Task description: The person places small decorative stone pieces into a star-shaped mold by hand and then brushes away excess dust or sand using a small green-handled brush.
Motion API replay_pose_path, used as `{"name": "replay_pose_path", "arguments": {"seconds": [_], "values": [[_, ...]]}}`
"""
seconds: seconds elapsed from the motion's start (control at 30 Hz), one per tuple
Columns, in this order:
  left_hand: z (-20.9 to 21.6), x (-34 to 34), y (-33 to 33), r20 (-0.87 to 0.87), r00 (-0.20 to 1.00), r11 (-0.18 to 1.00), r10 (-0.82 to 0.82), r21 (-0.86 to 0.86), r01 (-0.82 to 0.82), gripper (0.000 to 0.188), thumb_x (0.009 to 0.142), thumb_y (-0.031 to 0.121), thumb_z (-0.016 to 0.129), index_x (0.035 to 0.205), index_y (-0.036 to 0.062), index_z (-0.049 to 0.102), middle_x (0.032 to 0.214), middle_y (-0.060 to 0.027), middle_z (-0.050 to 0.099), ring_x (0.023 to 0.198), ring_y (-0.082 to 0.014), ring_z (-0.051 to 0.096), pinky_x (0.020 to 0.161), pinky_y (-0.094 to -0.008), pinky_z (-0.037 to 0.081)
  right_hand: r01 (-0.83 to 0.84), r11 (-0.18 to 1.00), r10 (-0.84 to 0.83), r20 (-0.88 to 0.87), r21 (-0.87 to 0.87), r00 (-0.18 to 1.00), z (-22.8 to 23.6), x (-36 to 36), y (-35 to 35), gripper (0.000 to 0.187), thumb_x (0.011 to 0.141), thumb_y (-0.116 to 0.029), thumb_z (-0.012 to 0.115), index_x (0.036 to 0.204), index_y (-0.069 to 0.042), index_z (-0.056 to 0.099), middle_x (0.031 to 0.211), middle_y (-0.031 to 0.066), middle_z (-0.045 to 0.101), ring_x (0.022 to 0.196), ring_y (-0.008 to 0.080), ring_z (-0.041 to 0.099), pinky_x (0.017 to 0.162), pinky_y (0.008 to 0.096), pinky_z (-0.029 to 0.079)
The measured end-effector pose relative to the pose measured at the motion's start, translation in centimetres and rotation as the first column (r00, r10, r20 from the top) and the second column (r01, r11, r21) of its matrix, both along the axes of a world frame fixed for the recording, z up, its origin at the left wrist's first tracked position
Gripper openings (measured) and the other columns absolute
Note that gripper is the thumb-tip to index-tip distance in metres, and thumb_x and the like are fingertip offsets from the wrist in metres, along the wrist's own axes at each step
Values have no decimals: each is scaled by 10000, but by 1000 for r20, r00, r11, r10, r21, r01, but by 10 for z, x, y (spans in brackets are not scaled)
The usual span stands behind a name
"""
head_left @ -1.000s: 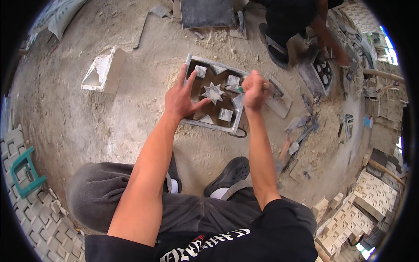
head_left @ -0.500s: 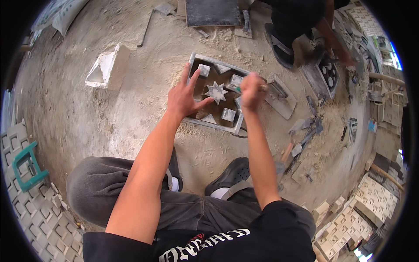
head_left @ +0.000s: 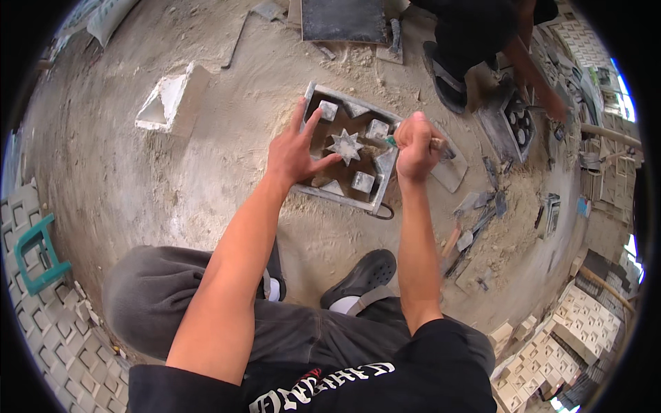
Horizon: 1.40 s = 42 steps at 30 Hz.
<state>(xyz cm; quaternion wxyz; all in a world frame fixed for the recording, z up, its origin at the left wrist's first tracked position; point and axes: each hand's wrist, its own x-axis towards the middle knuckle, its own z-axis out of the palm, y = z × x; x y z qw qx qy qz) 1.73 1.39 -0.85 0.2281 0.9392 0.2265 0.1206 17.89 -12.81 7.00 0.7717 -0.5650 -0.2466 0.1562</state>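
A rectangular metal mould [head_left: 339, 200] lies on the dusty ground before me. Inside it are a raised eight-pointed star [head_left: 345, 147], square blocks [head_left: 363, 182] near the corners and triangular pieces along the sides. My left hand [head_left: 292, 153] rests over the mould's left side, fingers spread, its thumb reaching toward the star. At the opposite edge, my right hand [head_left: 417, 148] is closed in a fist round a small tool with a wooden handle [head_left: 438, 143]. A green bit of that tool shows beside the mould; its working end is too small to make out.
A flat trowel [head_left: 451, 165] lies right of the mould, with several scattered tools [head_left: 490, 206] farther right. A co-worker's hand [head_left: 555, 107] is by another mould [head_left: 501, 131]. A broken white block [head_left: 175, 100] sits left; a green plastic stool [head_left: 41, 256] stands at far left.
My right hand has shifted a little right, away from the mould's inside, with the tool still in it. My left hand keeps its place on the mould. The co-worker's hand has moved slightly.
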Motion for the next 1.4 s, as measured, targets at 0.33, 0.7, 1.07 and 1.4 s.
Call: {"name": "replay_pose_path", "arguments": {"seconds": [0.33, 0.7, 1.07, 1.4], "values": [[5, 0, -2, -68, 998, 998, 6, -64, -10, 975, 675, 651, 713, 1451, 187, 347, 1530, -183, 254, 1170, -376, 557, 802, -414, 546, 193, 953, -125, 277, -235, 953, -27, -7, 8, 453, 949, -155, 512, 535, -60, 354, 506, -38, 376, 470, 57, 325, 445, 273, 237], [6, 5, -3, -75, 997, 996, 5, -89, -11, 976, 673, 648, 718, 1446, 178, 352, 1530, -178, 259, 1131, -371, 581, 785, -412, 547, -63, 969, 71, 24, -238, 997, -44, 9, -1, 465, 961, -179, 492, 530, -71, 356, 497, -38, 363, 461, 55, 313, 442, 278, 230], [-2, 4, 2, 22, 1000, 1000, 11, -13, -11, 973, 665, 665, 711, 1429, 166, 374, 1522, -187, 271, 985, -361, 638, 722, -416, 546, 134, 974, -128, 46, -184, 991, -44, 5, 10, 471, 967, -172, 504, 531, -104, 341, 480, -30, 352, 427, 70, 299, 421, 269, 215], [-1, 3, -1, -7, 1000, 1000, 13, -17, -14, 976, 664, 654, 719, 1436, 170, 371, 1526, -177, 265, 1026, -344, 629, 749, -408, 547, 247, 968, -251, -162, -43, 954, 21, -4, 33, 450, 960, -257, 549, 564, -74, 442, 545, -1, 449, 510, 85, 396, 510, 245, 312]]}}
